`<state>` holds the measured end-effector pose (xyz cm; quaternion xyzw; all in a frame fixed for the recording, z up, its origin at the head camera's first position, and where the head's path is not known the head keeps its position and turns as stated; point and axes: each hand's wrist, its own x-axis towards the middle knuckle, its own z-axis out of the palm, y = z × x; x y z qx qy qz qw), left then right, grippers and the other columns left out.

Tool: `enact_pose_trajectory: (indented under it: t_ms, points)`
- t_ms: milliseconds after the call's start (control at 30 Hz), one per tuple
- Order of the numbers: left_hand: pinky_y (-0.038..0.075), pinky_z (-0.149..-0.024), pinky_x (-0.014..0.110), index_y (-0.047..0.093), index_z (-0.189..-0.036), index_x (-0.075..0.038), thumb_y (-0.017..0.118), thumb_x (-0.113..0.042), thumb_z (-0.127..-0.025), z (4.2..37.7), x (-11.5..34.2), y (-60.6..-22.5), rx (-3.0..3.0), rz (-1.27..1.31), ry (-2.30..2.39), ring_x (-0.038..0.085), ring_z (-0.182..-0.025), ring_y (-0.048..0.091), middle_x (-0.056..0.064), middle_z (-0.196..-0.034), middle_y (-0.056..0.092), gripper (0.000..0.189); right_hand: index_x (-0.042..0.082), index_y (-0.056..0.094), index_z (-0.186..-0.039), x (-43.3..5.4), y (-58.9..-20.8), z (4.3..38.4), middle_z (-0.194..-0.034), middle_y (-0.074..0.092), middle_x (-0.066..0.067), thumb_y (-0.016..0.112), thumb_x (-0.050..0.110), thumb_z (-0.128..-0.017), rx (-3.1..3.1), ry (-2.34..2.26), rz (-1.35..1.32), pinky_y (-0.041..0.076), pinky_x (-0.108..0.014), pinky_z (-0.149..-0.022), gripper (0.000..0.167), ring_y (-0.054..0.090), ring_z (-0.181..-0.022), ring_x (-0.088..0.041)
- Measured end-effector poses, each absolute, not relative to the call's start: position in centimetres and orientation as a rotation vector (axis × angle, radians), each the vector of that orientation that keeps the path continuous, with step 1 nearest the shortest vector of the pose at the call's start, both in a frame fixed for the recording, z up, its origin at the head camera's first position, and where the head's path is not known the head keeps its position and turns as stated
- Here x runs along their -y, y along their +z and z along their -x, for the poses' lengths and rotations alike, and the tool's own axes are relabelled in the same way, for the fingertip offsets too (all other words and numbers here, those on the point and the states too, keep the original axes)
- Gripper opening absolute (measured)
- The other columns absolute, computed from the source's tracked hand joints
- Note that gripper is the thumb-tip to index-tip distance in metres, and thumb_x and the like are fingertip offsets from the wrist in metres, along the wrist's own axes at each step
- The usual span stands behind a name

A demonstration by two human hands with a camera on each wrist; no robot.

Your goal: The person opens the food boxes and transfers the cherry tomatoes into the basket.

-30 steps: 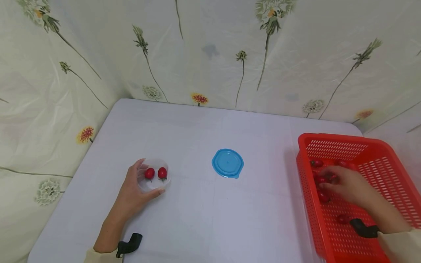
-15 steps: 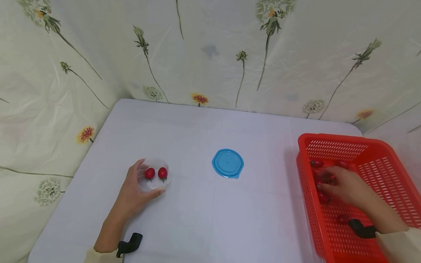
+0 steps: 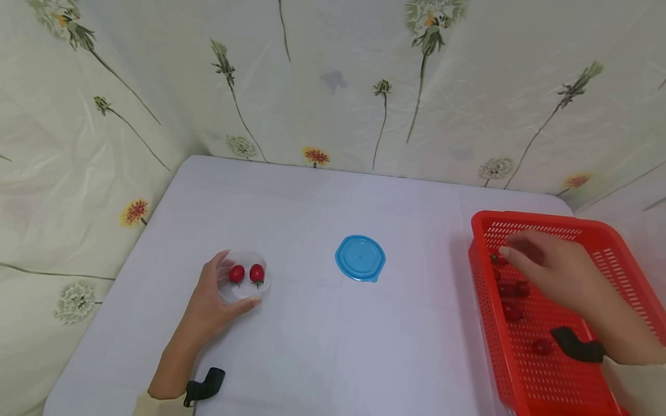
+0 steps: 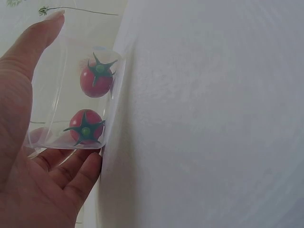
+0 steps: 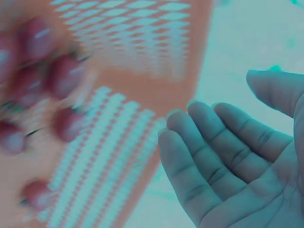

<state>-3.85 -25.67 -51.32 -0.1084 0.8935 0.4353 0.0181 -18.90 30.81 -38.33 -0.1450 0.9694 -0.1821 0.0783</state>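
Note:
My left hand (image 3: 215, 294) grips a small clear plastic tub (image 3: 241, 297), thumb on one side and fingers on the other. Inside the tub lie two cherry tomatoes with green stems, one tomato (image 4: 96, 80) a little apart from the other tomato (image 4: 86, 127). Over the red basket (image 3: 486, 323) my right hand (image 3: 562, 274) hovers with its fingers spread from the thumb. Its palm (image 5: 256, 199) shows bare in the right wrist view. Several cherry tomatoes (image 3: 512, 312) lie along the basket's left side, and part of the basket floor is hidden under the hand and forearm.
A blue lid (image 3: 361, 258) lies flat on the white tabletop (image 3: 312, 346) between the two hands. The basket stands at the right with raised, slotted walls. Behind and to the left hangs a flowered curtain (image 3: 333, 86).
My right hand has come up off the tomatoes in the basket and moved toward the far side, uncovering several of them. My left hand and the tub stay put.

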Motion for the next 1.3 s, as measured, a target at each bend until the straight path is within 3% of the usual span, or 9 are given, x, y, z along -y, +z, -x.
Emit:
enact_pose_trajectory:
  t_ms: [233, 367, 767, 1000, 1100, 1300]
  points:
    - [0.038, -0.114, 0.063, 0.015, -0.165, -0.018, 0.092, -0.042, -0.080, 3.8, 25.7, -51.2, -2.774, 0.323, 1.373, 0.037, -0.144, 0.041, 0.017, -0.155, 0.042, 0.117, 0.009, 0.065, -0.135, -24.5, -35.5, 18.7, -0.125, 0.070, -0.012, 0.072, 0.040, -0.100, -2.787, -0.605, 0.698, 0.060, -0.060, -0.086, 0.047, 0.067, -0.112, -0.036]
    - [0.037, -0.115, 0.064, 0.015, -0.165, -0.018, 0.092, -0.043, -0.080, 3.9, 25.8, -51.1, -2.781, 0.320, 1.366, 0.038, -0.144, 0.041, 0.017, -0.155, 0.042, 0.117, 0.013, 0.064, -0.137, -20.1, -35.0, 18.6, -0.130, 0.069, -0.007, 0.072, 0.046, -0.098, -2.690, -0.596, 0.820, 0.060, -0.055, -0.089, 0.051, 0.066, -0.117, -0.031]
    - [0.037, -0.115, 0.064, 0.015, -0.166, -0.018, 0.092, -0.042, -0.080, 4.1, 26.0, -51.5, -2.799, 0.313, 1.356, 0.037, -0.144, 0.041, 0.017, -0.155, 0.042, 0.118, 0.007, 0.064, -0.137, -5.8, -36.8, 17.6, -0.126, 0.067, -0.001, 0.067, 0.035, -0.104, -2.366, -0.514, 1.370, 0.056, -0.036, -0.097, 0.043, 0.065, -0.111, -0.017]
    - [0.041, -0.112, 0.064, 0.016, -0.165, -0.017, 0.092, -0.044, -0.079, 4.0, 26.0, -51.1, -2.802, 0.316, 1.371, 0.038, -0.143, 0.043, 0.018, -0.154, 0.043, 0.118, 0.009, 0.062, -0.143, 1.6, -38.6, 16.9, -0.140, 0.064, -0.004, 0.063, 0.038, -0.105, -2.234, -0.460, 1.496, 0.050, -0.033, -0.108, 0.048, 0.061, -0.126, -0.018]
    - [0.039, -0.113, 0.064, 0.017, -0.164, -0.016, 0.092, -0.042, -0.080, 3.9, 26.1, -51.2, -2.805, 0.293, 1.395, 0.038, -0.142, 0.043, 0.018, -0.153, 0.044, 0.116, 0.010, 0.063, -0.141, 4.4, -39.8, 16.6, -0.134, 0.067, -0.003, 0.064, 0.036, -0.104, -2.202, -0.462, 1.555, 0.052, -0.027, -0.102, 0.045, 0.063, -0.117, -0.015]
    - [0.037, -0.115, 0.064, 0.019, -0.164, -0.014, 0.090, -0.031, -0.085, 3.8, 26.1, -51.7, -2.811, 0.235, 1.455, 0.038, -0.144, 0.043, 0.017, -0.157, 0.039, 0.107, 0.010, 0.067, -0.129, 8.8, -42.0, 15.7, -0.109, 0.068, 0.001, 0.062, 0.028, -0.105, -2.158, -0.425, 1.656, 0.048, -0.017, -0.078, 0.031, 0.058, -0.089, -0.010]
